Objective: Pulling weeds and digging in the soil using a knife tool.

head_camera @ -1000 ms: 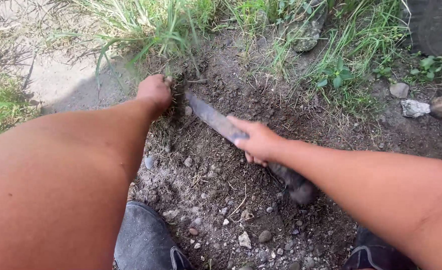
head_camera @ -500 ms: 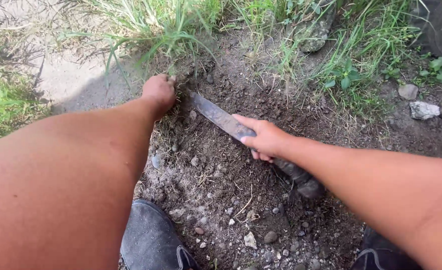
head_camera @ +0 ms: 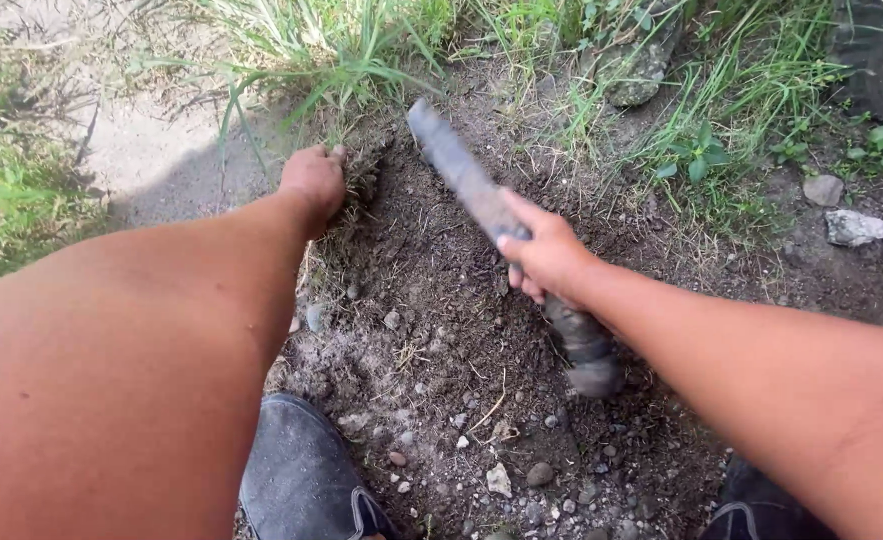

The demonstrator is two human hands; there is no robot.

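My right hand point(head_camera: 546, 255) grips a long, dirt-caked blade point(head_camera: 461, 170) near where it meets its dark handle point(head_camera: 581, 345); the blade is blurred and points up and away toward the grass. My left hand point(head_camera: 313, 180) is closed on a tuft of dry roots and grass point(head_camera: 356, 175) at the edge of the bare soil point(head_camera: 441, 300), to the left of the blade. The blade tip hangs above the soil near the grass clump point(head_camera: 331, 50).
My dark shoes show at the bottom, left shoe point(head_camera: 301, 480) and right shoe point(head_camera: 751, 505). Small stones point(head_camera: 501, 480) litter the near soil. Larger rocks point(head_camera: 851, 225) lie at right, a mossy rock point(head_camera: 636, 65) at top, a pale hard-packed patch point(head_camera: 131, 140) at left.
My right hand has swung the blade up and to the right, lifting its tip off the soil beside my left hand. My left hand has stayed on the tuft.
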